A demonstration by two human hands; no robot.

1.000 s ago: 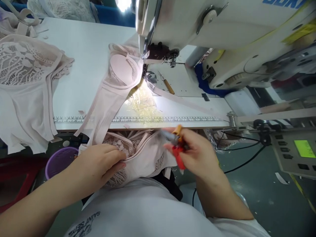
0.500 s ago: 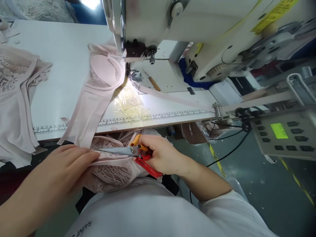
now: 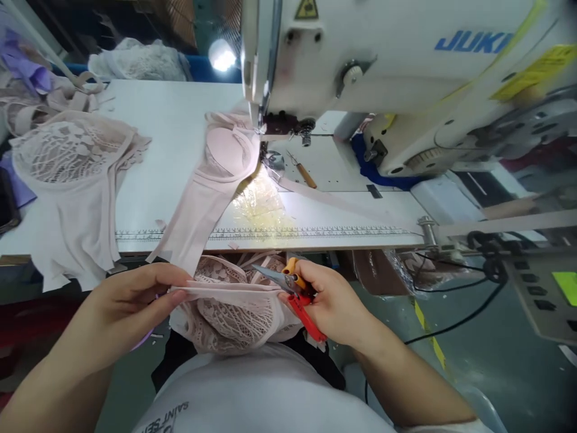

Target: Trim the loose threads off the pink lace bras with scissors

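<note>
A pale pink lace bra (image 3: 238, 316) lies across my lap below the table edge. My left hand (image 3: 144, 297) pinches its banded edge between thumb and fingers. In my right hand (image 3: 329, 300) are scissors (image 3: 277, 278) with orange and red handles, their blades pointing left over the bra; its fingertips also meet the right end of the band. Another pink bra (image 3: 229, 150) sits under the sewing machine's needle area, its wing (image 3: 189, 213) hanging over the table edge.
The sewing machine (image 3: 396, 54) fills the upper right. Stacked bra pieces (image 3: 76, 174) lie on the table's left. A wooden-handled tool (image 3: 306, 175) rests on the machine bed. A control panel (image 3: 541, 294) stands at the right, above a black cable (image 3: 455, 313).
The view has shifted, showing more of the machine and the table's left. My left hand now pinches the band rather than lying over the fabric. The scissors have angled upward, away from the band.
</note>
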